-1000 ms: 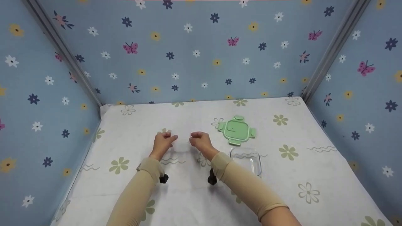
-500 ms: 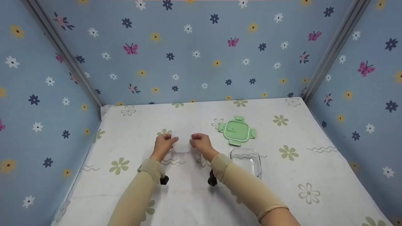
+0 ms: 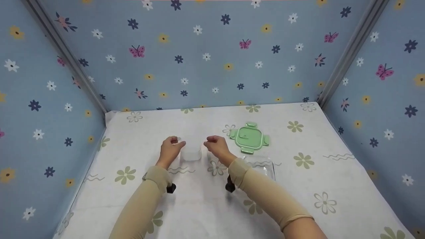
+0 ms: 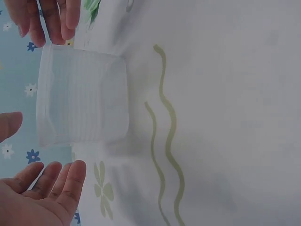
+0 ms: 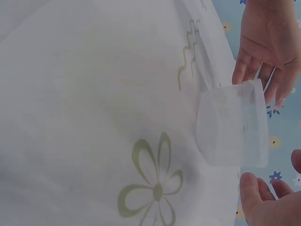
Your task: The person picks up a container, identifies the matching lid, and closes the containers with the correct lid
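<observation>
A clear, squarish plastic container (image 3: 191, 154) stands on the patterned cloth between the two hands. My left hand (image 3: 169, 151) is beside its left side, fingers loosely spread, with a small gap in the left wrist view. On the other side my right hand (image 3: 219, 148) hovers apart from the rim, its fingers relaxed. The left wrist view shows the container (image 4: 84, 96) with ribbed, translucent walls and a wide rim. In the right wrist view the container (image 5: 231, 126) has the left fingers partly behind its rim; contact there is hard to tell.
A green lid (image 3: 249, 137) with side clips lies flat at the back right. Nearer, a clear glass dish (image 3: 273, 167) is partly hidden by the right sleeve (image 3: 265, 192). Flowered walls (image 3: 212, 76) enclose the table at the back and sides.
Half a second ago both hands were at the plastic container's sides. Now they have drawn apart, the right hand to the right and the left slightly left, and the container stands between them.
</observation>
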The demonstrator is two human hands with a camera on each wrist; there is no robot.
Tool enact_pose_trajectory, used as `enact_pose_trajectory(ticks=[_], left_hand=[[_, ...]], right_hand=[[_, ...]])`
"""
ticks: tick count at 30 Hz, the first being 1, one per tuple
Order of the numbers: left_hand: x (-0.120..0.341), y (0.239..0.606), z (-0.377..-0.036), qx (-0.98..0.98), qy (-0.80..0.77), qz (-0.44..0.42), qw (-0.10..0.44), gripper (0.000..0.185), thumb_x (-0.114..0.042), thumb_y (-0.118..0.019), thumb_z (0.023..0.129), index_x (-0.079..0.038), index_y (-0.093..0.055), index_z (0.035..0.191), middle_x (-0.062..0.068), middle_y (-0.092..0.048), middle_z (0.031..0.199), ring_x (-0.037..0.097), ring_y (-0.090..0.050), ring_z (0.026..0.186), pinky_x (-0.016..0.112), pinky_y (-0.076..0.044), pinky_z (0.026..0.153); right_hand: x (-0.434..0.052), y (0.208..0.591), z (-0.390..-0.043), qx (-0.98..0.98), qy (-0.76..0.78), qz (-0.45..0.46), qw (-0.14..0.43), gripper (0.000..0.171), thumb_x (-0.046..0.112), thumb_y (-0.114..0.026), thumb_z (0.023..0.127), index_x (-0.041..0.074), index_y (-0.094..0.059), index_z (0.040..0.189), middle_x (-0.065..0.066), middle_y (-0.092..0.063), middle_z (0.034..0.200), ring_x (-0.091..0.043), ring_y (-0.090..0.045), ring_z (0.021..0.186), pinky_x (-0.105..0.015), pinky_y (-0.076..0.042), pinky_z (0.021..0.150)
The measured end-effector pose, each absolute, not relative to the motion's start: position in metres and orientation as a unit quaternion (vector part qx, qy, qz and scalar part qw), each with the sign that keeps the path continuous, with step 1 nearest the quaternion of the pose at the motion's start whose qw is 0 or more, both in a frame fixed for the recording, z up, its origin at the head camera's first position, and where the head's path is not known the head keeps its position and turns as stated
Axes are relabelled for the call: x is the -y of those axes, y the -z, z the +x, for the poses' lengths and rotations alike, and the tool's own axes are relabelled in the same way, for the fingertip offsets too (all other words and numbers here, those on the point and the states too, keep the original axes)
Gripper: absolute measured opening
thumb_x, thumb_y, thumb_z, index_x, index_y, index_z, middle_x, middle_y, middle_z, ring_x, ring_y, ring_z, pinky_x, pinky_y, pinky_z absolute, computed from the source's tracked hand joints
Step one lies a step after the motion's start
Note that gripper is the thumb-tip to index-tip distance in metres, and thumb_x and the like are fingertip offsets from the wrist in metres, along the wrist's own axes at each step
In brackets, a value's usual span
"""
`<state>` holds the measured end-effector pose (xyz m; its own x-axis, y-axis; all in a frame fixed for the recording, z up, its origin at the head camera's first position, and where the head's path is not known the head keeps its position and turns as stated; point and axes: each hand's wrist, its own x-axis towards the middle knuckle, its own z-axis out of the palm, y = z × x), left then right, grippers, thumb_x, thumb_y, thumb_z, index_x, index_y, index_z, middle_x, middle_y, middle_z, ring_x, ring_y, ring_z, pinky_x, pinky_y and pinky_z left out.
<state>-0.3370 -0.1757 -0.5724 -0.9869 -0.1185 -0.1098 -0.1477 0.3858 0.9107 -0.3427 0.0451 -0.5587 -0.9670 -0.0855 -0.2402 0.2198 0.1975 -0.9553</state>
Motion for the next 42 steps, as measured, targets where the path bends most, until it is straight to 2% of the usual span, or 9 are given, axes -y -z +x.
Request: enact_pose_trajectory(ticks=[8,17,26,33,42], left_hand=[[0.177,0.554,-0.332,-0.846,-0.531,-0.046,-0.034,0.062,-0.023,-0.068,0.106,0.01,-0.047,0.153,0.032,-0.05,0.157,0.048,-0.049,0.148,0.055,-0.047,0.122],[0.171,0.535,-0.329,-0.859,-0.502,0.001,-0.097,0.057,-0.02,-0.071,0.104,0.01,-0.053,0.15,0.033,-0.054,0.153,0.049,-0.052,0.144,0.056,-0.046,0.122],[0.163,0.525,-0.323,-0.865,-0.494,0.008,-0.092,0.055,-0.02,-0.072,0.104,0.008,-0.055,0.148,0.031,-0.056,0.152,0.047,-0.052,0.143,0.057,-0.046,0.12],[0.15,0.522,-0.315,-0.864,-0.494,0.026,-0.097,0.052,-0.018,-0.073,0.103,0.008,-0.058,0.146,0.03,-0.058,0.15,0.047,-0.053,0.142,0.057,-0.048,0.12],[0.13,0.522,-0.305,-0.856,-0.505,0.041,-0.103,0.049,-0.017,-0.075,0.101,0.005,-0.061,0.142,0.026,-0.062,0.145,0.044,-0.059,0.136,0.057,-0.052,0.114]], right_hand=[[-0.066,0.541,-0.339,-0.771,0.629,0.016,0.102,0.039,0.012,-0.068,0.105,-0.004,-0.064,0.14,-0.021,-0.071,0.134,-0.033,-0.07,0.125,-0.04,-0.059,0.109],[-0.087,0.525,-0.329,-0.79,0.606,-0.025,0.086,0.04,0.015,-0.068,0.105,-0.001,-0.064,0.142,-0.018,-0.07,0.133,-0.031,-0.07,0.122,-0.043,-0.059,0.108],[-0.113,0.52,-0.32,-0.795,0.602,-0.039,0.061,0.037,0.012,-0.07,0.104,-0.001,-0.066,0.139,-0.02,-0.07,0.133,-0.032,-0.07,0.124,-0.042,-0.059,0.108],[-0.132,0.523,-0.315,-0.804,0.592,-0.048,0.04,0.039,0.008,-0.072,0.102,-0.003,-0.067,0.139,-0.023,-0.071,0.133,-0.037,-0.069,0.126,-0.047,-0.058,0.109],[-0.153,0.521,-0.311,-0.808,0.586,-0.052,0.042,0.043,0.011,-0.072,0.102,-0.001,-0.065,0.142,-0.022,-0.069,0.137,-0.035,-0.068,0.126,-0.045,-0.059,0.107]])
